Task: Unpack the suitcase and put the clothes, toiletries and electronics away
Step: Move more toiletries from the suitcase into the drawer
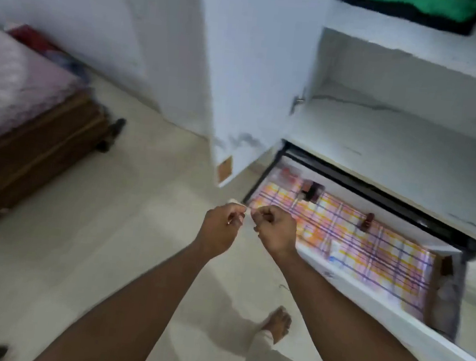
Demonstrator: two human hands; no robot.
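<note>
two hands, left (219, 231) and right (276, 233), pinch something small and white, too blurred to name, above an open drawer (365, 299) lined with checked paper, below bare wardrobe shelves (410, 145).

brown suitcase (38, 141) upright beside bed

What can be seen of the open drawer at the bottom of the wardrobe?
The drawer is pulled out at the foot of the white wardrobe, below its bare shelves. It has a white front panel and dark runners at the back. A checked liner in orange, pink and purple covers its floor. A few small dark items lie on it, too blurred to identify. Neither hand touches the drawer.
</note>
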